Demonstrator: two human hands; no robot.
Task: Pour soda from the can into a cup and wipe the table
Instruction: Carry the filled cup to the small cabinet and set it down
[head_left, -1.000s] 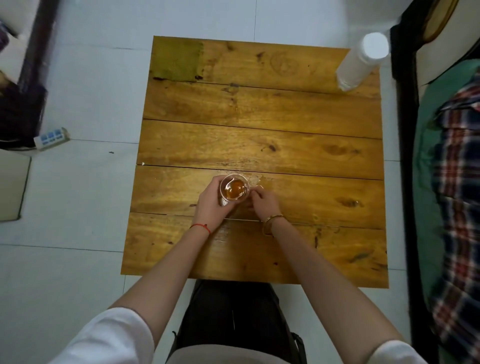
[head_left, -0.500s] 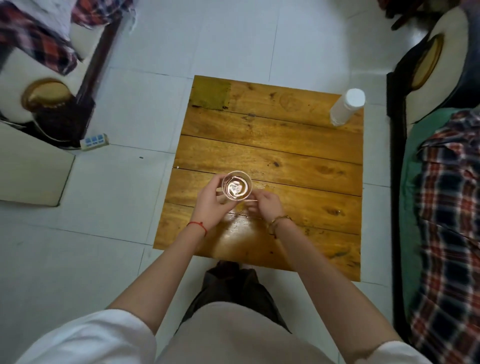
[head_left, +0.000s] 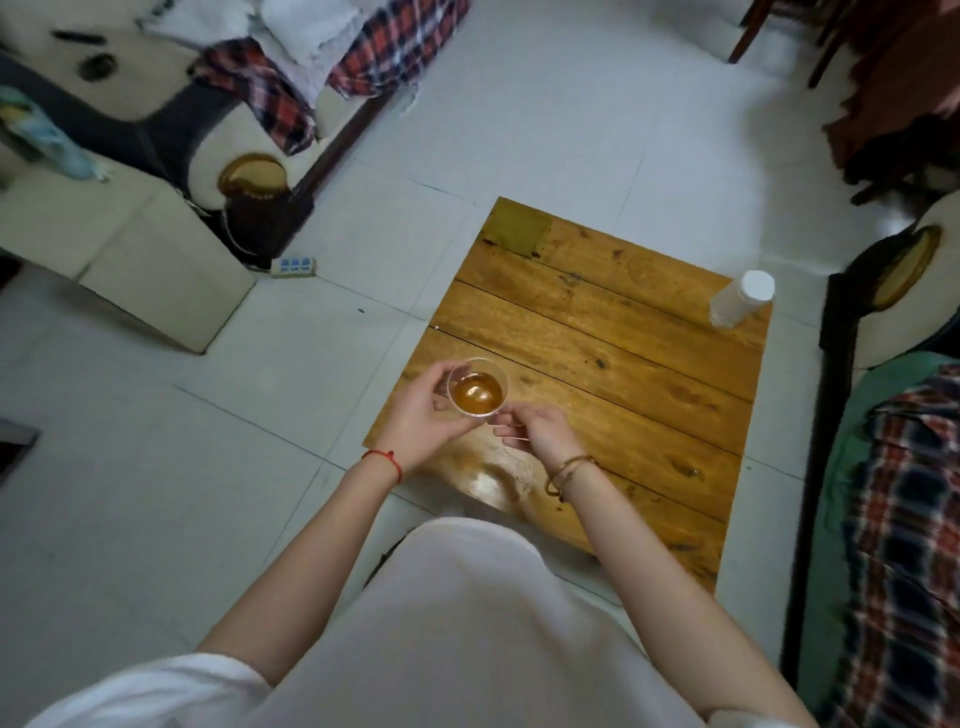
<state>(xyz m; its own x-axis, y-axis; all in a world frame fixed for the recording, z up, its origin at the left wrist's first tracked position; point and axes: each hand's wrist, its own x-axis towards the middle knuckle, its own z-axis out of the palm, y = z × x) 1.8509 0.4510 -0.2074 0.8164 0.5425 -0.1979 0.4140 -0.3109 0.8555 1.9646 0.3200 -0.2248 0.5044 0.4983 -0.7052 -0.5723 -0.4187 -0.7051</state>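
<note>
The left hand (head_left: 422, 414) curls around the left side of a clear glass cup (head_left: 477, 387) and grips it. The cup holds amber soda and stands upright over the near left part of the wooden table (head_left: 623, 374); I cannot tell if it touches the table or is lifted a little. The right hand (head_left: 540, 426) is just right of the cup, near its base, with the fingers bent and pointing toward it — they seem to pinch the cup's handle, but this part is too small to be sure. A red string (head_left: 387, 460) goes around the left wrist and a thin bangle (head_left: 569, 473) around the right one.

On the table, just near of the hands, some wet drops (head_left: 519, 467) shine on the wood. A white bottle (head_left: 740, 300) with a white cap stands at the far right corner, well apart from the cup. A greenish patch (head_left: 519, 228) marks the far left corner.

On the tiled floor (head_left: 545, 130), left of the table, lies a power strip (head_left: 294, 266) — beside a sofa with checked cloth (head_left: 270, 98). Another checked cloth (head_left: 904, 545) lies at the right edge.
</note>
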